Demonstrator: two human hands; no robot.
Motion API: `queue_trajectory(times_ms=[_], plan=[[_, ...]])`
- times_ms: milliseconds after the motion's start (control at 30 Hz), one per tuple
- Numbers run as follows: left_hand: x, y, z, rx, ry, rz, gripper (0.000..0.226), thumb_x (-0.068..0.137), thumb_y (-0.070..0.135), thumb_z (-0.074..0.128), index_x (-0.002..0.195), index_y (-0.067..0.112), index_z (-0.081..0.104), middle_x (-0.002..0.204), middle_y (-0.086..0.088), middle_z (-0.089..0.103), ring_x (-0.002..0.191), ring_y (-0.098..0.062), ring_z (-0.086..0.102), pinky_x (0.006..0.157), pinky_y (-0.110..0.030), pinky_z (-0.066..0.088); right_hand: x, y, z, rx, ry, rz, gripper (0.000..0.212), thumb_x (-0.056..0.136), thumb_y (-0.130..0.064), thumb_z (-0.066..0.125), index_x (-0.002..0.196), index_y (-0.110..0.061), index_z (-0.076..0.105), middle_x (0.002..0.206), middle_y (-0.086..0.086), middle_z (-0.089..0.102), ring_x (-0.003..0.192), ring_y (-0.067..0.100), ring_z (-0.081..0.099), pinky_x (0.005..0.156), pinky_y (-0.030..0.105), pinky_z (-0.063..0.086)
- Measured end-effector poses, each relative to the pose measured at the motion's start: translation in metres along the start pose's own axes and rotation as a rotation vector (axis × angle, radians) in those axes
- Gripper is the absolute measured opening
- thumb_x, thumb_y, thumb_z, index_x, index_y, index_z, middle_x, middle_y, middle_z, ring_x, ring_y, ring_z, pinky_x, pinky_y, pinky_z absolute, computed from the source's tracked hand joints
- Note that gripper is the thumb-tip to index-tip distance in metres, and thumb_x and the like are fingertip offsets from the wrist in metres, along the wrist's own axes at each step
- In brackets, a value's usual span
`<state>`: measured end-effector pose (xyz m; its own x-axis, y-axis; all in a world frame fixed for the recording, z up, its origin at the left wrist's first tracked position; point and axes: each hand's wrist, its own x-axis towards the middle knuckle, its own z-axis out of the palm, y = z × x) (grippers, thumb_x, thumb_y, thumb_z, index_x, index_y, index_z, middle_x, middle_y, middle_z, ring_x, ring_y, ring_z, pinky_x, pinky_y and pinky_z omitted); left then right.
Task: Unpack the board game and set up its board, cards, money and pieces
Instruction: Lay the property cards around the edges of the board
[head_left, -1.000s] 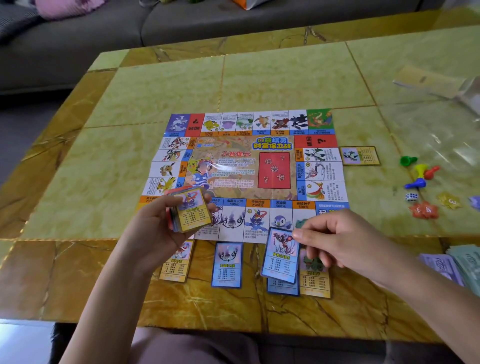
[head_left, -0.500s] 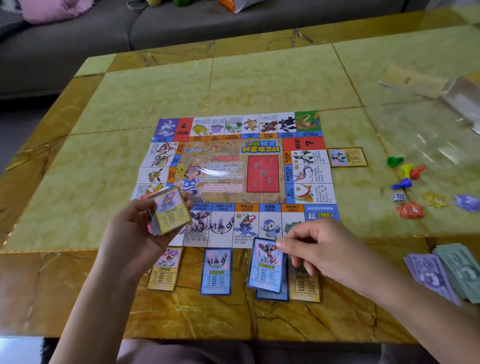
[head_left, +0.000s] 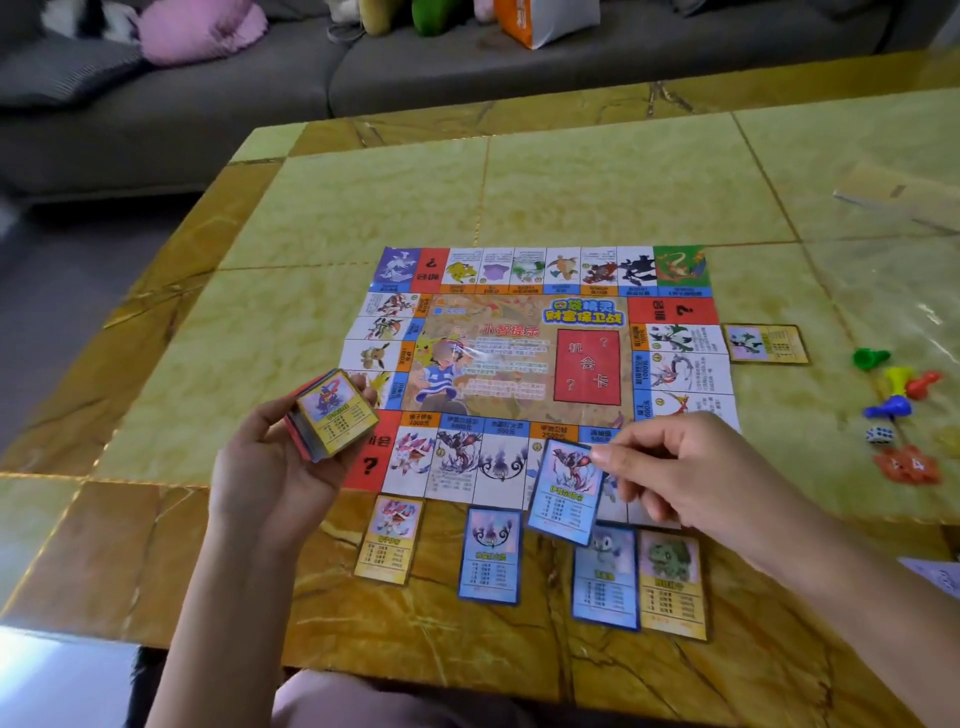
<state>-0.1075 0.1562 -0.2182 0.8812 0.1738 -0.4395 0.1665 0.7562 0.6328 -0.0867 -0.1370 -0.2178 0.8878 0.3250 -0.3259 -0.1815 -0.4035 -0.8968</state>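
Note:
The paper game board (head_left: 524, 322) lies flat in the middle of the marble table (head_left: 363, 208). My left hand (head_left: 275, 467) grips a deck of cards (head_left: 332, 413) above the board's near left corner. My right hand (head_left: 680, 467) pinches a single blue card (head_left: 563, 493) by its top edge, lifted over the board's near edge. Several cards lie in a row in front of the board: a yellow card (head_left: 389, 540), a blue card (head_left: 491, 556), another blue card (head_left: 605, 577) and a yellow card (head_left: 672, 584). One more card (head_left: 766, 343) sits by the board's right side.
Coloured pawns (head_left: 893, 387), a white die (head_left: 879, 435) and red plastic pieces (head_left: 906, 465) sit to the right of the board. A paper slip (head_left: 898, 195) lies at the far right. A grey sofa (head_left: 208, 104) with a pink cushion stands behind the table.
My right hand has lifted the blue card up and left, off the row, uncovering the blue card beneath it. The view has shifted right; the left hand still holds the deck.

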Motion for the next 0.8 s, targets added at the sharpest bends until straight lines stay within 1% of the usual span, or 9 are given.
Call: queue_trajectory(times_ms=[133,267,333,400,433,533,633,700,800], plan=[[0.002,0.006,-0.008,-0.036,-0.008,0.010,0.053,0.039,0.013,0.073,0.088,-0.007,0.074,0.106,-0.020,0.070,0.088,-0.029,0.072,0.069,-0.038,0.059,0.012,-0.009,0.010,0.000,-0.013,-0.008,0.023,0.087,-0.028,0.065,0.073,-0.010,0.070,0.059,0.004,0.065,0.043,0.009,0.047,0.044,0.011,0.036],[0.004,0.007,-0.013,-0.038,0.019,0.037,0.088,0.024,0.011,0.085,0.107,-0.008,0.062,0.105,-0.022,0.069,0.089,-0.031,0.071,0.069,-0.039,0.059,0.021,-0.013,0.023,-0.038,-0.042,-0.019,0.022,0.087,-0.029,0.065,0.070,-0.015,0.071,0.058,0.006,0.064,0.043,0.009,0.048,0.044,0.011,0.037],[0.005,0.007,-0.013,-0.029,0.026,0.041,0.097,0.023,0.010,0.086,0.114,-0.008,0.057,0.103,-0.022,0.070,0.089,-0.031,0.071,0.069,-0.038,0.059,0.023,-0.015,0.031,-0.046,-0.056,-0.033,0.017,0.087,-0.025,0.066,0.075,-0.015,0.071,0.058,-0.001,0.065,0.042,0.007,0.049,0.044,0.010,0.036],[0.005,0.007,-0.012,-0.032,0.023,0.044,0.097,0.022,0.010,0.086,0.113,-0.008,0.056,0.102,-0.022,0.070,0.088,-0.031,0.071,0.069,-0.038,0.059,0.025,-0.017,0.039,-0.040,-0.070,-0.043,0.013,0.087,-0.021,0.066,0.077,-0.014,0.070,0.055,-0.006,0.064,0.040,0.002,0.050,0.043,0.012,0.038],[0.005,0.007,-0.012,-0.033,0.022,0.044,0.095,0.023,0.010,0.085,0.112,-0.008,0.057,0.102,-0.021,0.070,0.087,-0.030,0.071,0.069,-0.038,0.059,0.025,-0.017,0.043,-0.035,-0.076,-0.045,0.012,0.087,-0.019,0.067,0.078,-0.014,0.070,0.055,-0.005,0.064,0.040,0.002,0.051,0.044,0.014,0.040],[0.002,0.007,-0.010,-0.036,0.028,0.040,0.085,0.030,0.009,0.078,0.110,-0.009,0.057,0.100,-0.021,0.070,0.085,-0.030,0.072,0.065,-0.036,0.059,0.027,-0.020,0.050,0.000,-0.098,-0.029,0.009,0.086,-0.016,0.068,0.079,-0.010,0.069,0.062,0.002,0.068,0.048,0.009,0.060,0.046,0.018,0.046],[0.001,0.007,-0.008,-0.041,0.021,0.041,0.087,0.031,0.009,0.077,0.113,-0.010,0.055,0.099,-0.022,0.070,0.084,-0.030,0.072,0.064,-0.036,0.059,0.028,-0.023,0.055,0.043,-0.128,-0.002,0.009,0.086,-0.014,0.068,0.081,-0.007,0.069,0.064,0.004,0.068,0.052,0.013,0.063,0.047,0.019,0.048],[-0.001,0.007,-0.006,-0.038,0.029,0.043,0.084,0.035,0.009,0.073,0.114,-0.009,0.054,0.097,-0.022,0.070,0.083,-0.030,0.072,0.061,-0.035,0.058,0.028,-0.023,0.058,0.044,-0.140,0.009,0.010,0.086,-0.016,0.068,0.080,-0.008,0.069,0.064,0.004,0.068,0.052,0.014,0.062,0.047,0.019,0.046],[-0.003,0.007,-0.004,-0.044,0.042,0.046,0.079,0.040,0.010,0.068,0.115,-0.009,0.053,0.096,-0.021,0.070,0.082,-0.029,0.072,0.061,-0.035,0.058,0.027,-0.024,0.064,-0.018,-0.138,0.003,0.014,0.085,-0.024,0.069,0.076,-0.013,0.069,0.057,-0.004,0.061,0.047,0.003,0.052,0.045,0.012,0.038]])
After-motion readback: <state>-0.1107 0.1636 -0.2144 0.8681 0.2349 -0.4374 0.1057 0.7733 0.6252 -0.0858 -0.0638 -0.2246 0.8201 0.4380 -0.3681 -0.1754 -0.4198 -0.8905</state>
